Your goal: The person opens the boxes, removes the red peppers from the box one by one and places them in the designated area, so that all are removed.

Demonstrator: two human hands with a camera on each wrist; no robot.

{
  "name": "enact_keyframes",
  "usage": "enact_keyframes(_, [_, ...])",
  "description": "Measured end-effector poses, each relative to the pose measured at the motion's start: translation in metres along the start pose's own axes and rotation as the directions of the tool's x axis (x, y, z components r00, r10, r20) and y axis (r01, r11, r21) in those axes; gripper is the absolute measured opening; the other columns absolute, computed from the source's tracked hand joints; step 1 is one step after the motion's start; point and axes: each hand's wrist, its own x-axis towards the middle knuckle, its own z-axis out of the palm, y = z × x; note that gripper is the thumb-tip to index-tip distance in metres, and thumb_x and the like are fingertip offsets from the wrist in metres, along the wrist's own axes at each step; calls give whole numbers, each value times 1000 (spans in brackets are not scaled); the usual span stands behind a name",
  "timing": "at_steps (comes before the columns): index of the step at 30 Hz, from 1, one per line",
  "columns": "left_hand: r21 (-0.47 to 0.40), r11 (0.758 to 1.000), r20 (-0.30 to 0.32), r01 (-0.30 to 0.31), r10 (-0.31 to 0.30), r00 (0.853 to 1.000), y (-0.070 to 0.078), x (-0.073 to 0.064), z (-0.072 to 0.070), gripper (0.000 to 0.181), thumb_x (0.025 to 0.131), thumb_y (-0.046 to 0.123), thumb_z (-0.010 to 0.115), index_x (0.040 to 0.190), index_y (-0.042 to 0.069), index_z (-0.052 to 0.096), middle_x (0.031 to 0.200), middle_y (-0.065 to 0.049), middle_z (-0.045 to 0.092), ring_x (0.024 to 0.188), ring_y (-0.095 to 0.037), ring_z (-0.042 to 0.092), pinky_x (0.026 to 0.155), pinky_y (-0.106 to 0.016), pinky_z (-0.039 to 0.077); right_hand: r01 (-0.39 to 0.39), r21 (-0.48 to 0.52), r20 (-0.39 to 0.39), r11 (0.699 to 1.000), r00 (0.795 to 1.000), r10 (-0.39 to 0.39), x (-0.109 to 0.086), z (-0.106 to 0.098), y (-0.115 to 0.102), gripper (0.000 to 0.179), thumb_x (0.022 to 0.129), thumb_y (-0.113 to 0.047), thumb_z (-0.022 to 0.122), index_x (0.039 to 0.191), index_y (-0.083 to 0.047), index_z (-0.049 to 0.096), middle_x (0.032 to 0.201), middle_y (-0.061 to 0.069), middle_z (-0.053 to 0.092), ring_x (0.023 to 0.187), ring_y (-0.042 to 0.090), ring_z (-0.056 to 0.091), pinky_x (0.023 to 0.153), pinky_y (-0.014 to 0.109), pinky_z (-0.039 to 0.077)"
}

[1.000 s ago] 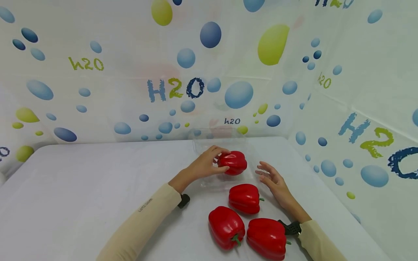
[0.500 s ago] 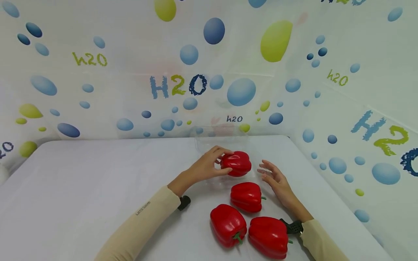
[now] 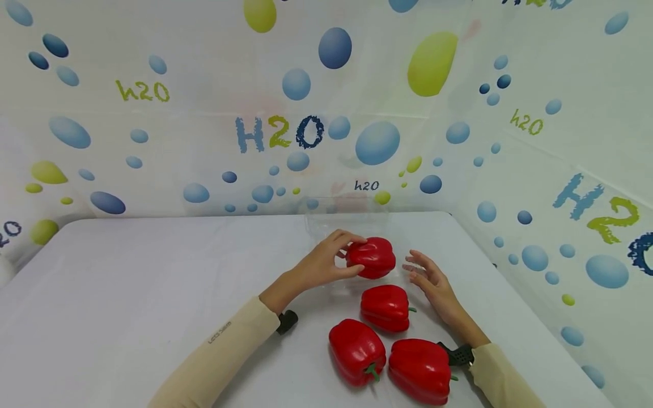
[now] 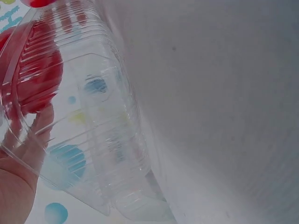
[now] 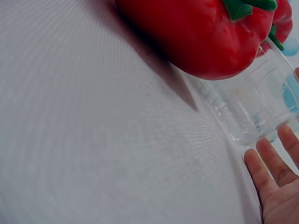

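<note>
My left hand (image 3: 323, 262) grips a red bell pepper (image 3: 376, 259) from its left side, fingers on top and thumb at the near side. The pepper is at a clear plastic container (image 3: 318, 224) with a hinged lid standing at the back; whether it touches the container's bottom I cannot tell. Through the container's ribbed wall (image 4: 93, 116), the left wrist view shows the same pepper (image 4: 42, 70). On the container's right side my right hand (image 3: 439, 292) holds nothing, its fingers apart and slightly bent; its fingertips (image 5: 264, 147) are near the container wall in the right wrist view.
Three more red bell peppers lie in front of the container: one close to it (image 3: 385, 307), one nearer at the left (image 3: 357, 352) and one at the right (image 3: 419, 371), beside my right wrist strap (image 3: 459, 355). A white cloth covers the table (image 3: 153, 283).
My left hand has shifted the pepper slightly to the right. The head view has tilted and turned a little; my right hand stays about where it was.
</note>
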Motion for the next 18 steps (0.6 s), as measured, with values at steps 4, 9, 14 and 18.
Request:
enact_keyframes(4, [-3, 1000, -10, -8, 8, 1000, 3, -5, -3, 54, 84, 17, 76, 133, 12, 53, 126, -9, 54, 109, -22, 57, 84, -43, 57, -8, -8, -4, 1000, 1000, 8, -1, 1, -2, 57, 100, -14, 54, 150, -2, 29, 145, 26, 39, 122, 4, 54, 95, 17, 45])
enact_keyframes(9, [-6, 999, -28, -39, 39, 999, 4, -8, -6, 55, 83, 16, 77, 132, 11, 53, 126, -8, 54, 110, -22, 57, 87, -43, 56, -19, -7, -7, 1000, 1000, 18, -1, 0, -2, 57, 100, -14, 54, 150, -2, 28, 145, 25, 39, 121, 3, 54, 95, 16, 45])
enact_keyframes(14, [-12, 998, -51, -68, 67, 996, 5, -12, -9, 55, 82, 15, 78, 131, 11, 54, 125, -8, 55, 110, -21, 57, 87, -43, 56, -32, -12, -8, 999, 999, 32, -2, 0, -4, 58, 100, -13, 54, 151, -5, 29, 146, 24, 39, 120, 0, 54, 95, 17, 45])
enact_keyframes(18, [-3, 997, -63, -76, 76, 995, 7, -16, -12, 55, 82, 16, 79, 131, 11, 54, 125, -7, 55, 110, -19, 57, 87, -37, 56, -39, -13, -8, 999, 999, 39, -4, 0, -7, 59, 100, -14, 54, 151, -3, 27, 146, 24, 39, 119, -1, 54, 95, 17, 46])
